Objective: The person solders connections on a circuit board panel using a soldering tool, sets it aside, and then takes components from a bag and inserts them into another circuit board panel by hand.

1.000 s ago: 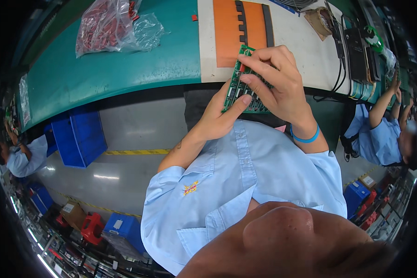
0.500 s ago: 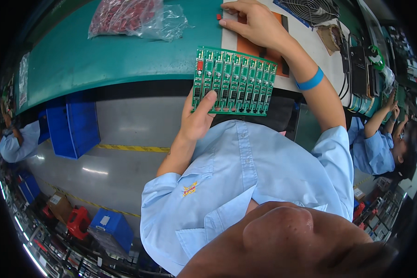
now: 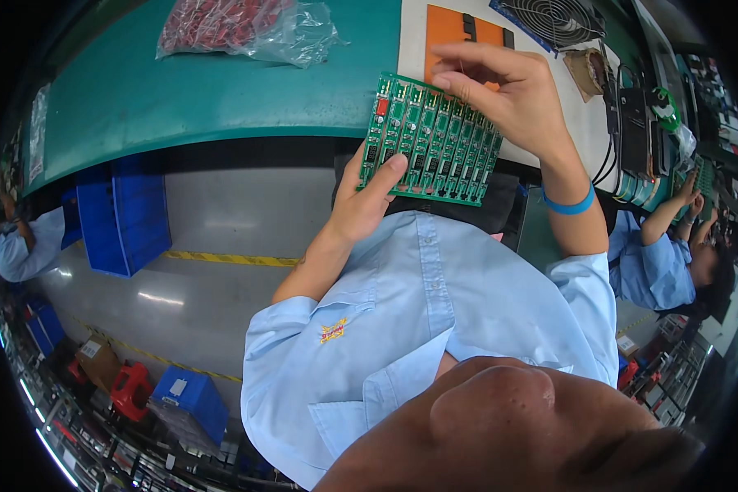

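Note:
My left hand (image 3: 367,197) grips the lower left part of a green circuit board panel (image 3: 435,148), thumb on its face and fingers beneath. The panel is made of several narrow boards side by side, with black and white parts on them. One red block-shaped component (image 3: 381,107) sits at the top of the leftmost strip. My right hand (image 3: 504,90) is over the panel's upper edge, thumb and forefinger curved toward each other. A thin line shows between those fingers, but what they hold is too small to make out. A blue band (image 3: 569,202) is around my right wrist.
On the green bench mat (image 3: 303,102) lies a clear plastic bag (image 3: 230,29) of red parts. An orange board (image 3: 447,37) is behind my right hand, near a black fan (image 3: 549,18). Blue bins (image 3: 123,217) stand at left. Another person (image 3: 656,254) works at right.
My right hand has come back from the mat's edge to the panel's top. The small red piece by its fingertips no longer shows. The panel has shifted slightly right and tilted.

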`<state>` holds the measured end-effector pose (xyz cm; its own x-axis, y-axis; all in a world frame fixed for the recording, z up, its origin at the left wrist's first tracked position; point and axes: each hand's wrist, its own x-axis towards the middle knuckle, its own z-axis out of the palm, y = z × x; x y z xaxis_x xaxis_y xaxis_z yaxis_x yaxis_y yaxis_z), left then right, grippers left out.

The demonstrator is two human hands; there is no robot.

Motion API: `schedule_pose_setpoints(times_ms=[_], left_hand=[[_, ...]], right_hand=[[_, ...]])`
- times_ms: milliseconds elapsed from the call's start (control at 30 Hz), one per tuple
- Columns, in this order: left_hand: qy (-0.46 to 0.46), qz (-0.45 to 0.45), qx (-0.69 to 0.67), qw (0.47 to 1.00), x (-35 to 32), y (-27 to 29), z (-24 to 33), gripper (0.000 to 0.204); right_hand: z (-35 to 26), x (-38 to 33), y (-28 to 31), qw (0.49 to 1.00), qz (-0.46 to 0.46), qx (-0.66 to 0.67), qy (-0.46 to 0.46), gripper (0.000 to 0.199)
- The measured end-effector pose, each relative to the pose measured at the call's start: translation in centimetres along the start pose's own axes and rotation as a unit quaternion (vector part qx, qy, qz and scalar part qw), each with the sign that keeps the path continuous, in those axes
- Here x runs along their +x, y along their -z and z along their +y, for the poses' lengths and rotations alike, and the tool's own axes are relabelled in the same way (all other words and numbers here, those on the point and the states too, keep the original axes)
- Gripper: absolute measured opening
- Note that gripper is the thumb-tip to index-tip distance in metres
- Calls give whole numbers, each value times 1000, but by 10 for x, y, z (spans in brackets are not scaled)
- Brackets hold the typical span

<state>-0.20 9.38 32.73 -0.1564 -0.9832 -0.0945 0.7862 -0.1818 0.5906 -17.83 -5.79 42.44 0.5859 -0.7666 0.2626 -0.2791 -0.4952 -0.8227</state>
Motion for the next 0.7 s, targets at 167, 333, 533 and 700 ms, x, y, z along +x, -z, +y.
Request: schedule_pose_setpoints(times_ms=[167,333,533,700], left_hand=[[28,-15,-13,999,5,-4,-2,41],[31,0,13,999,6,-9,-5,45],[18,19,40,999,6,-14,-15,45],[3,-16,94,995,9,-16,-20,45]], right_hand=[[-2,-8,14,998,-18,20,-58,20],[-7,-14,19,1000,-4,11,-14,15],[-17,-28,14,996,-27,61,-51,17],[-13,-38,11,996,-34,79,-23,15]])
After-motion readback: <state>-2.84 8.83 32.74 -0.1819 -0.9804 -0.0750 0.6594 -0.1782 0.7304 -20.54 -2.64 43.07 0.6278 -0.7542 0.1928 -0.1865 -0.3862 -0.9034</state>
